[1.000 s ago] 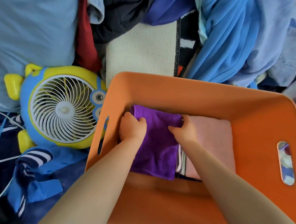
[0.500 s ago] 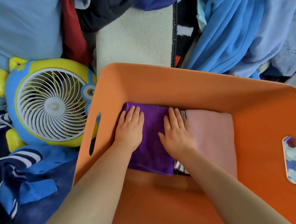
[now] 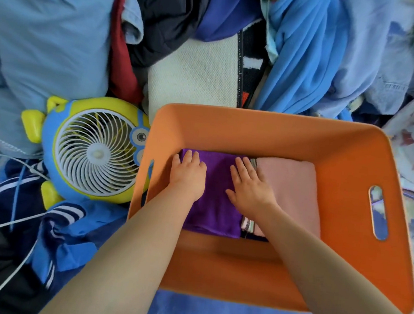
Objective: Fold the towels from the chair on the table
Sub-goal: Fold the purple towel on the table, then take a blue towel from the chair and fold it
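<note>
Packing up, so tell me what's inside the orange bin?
In the bin: a folded purple towel under both flat hands, left and right, beside a pink towel. Striped fabric peeks out beneath; the rest is covered.

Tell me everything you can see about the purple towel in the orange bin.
The purple towel is a soft, plush-looking cloth folded into a neat rectangle, lying flat in the back left of the orange bin. A stitched hem shows on its near edge. Its right edge borders a striped cloth and a folded pink towel. Both hands press flat on it: left hand and right hand.
</note>
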Motion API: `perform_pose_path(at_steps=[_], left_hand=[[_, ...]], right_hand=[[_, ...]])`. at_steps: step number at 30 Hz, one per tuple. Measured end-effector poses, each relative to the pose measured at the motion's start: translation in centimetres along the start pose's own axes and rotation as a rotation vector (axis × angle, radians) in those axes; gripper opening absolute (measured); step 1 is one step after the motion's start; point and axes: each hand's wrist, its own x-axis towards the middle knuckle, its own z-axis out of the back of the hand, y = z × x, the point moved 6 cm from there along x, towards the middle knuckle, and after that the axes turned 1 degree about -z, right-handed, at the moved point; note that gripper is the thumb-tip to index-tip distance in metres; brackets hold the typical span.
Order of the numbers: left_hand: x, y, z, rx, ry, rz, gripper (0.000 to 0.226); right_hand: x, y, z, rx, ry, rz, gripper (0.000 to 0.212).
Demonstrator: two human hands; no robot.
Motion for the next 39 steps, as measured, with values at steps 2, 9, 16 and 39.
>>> perform_pose_path(at_steps=[2, 9, 16, 39], left_hand=[[-1.1, -0.1, 1.8, 0.026, -0.024, 0.007, 0.047], [-9.5, -1.1, 12.2, 0.063, -0.118, 0.072, 0.04], [-21.8, -3.5, 22.1, 0.05, -0.264, 0.141, 0.041], [-67.8, -37.1, 22.1, 0.241, -0.516, -0.62, 0.037]], right_hand=[[-1.4, -0.2, 2.1, 0.016, -0.047, 0.016, 0.058], [-9.0, 0.5, 13.0, -0.028, -0.296, 0.062, 0.03], [-21.1, 0.4, 23.8, 0.07, -0.558, 0.01, 0.025], [-85.3, -5.9, 16.3, 0.057, -0.733, -0.792, 0.034]])
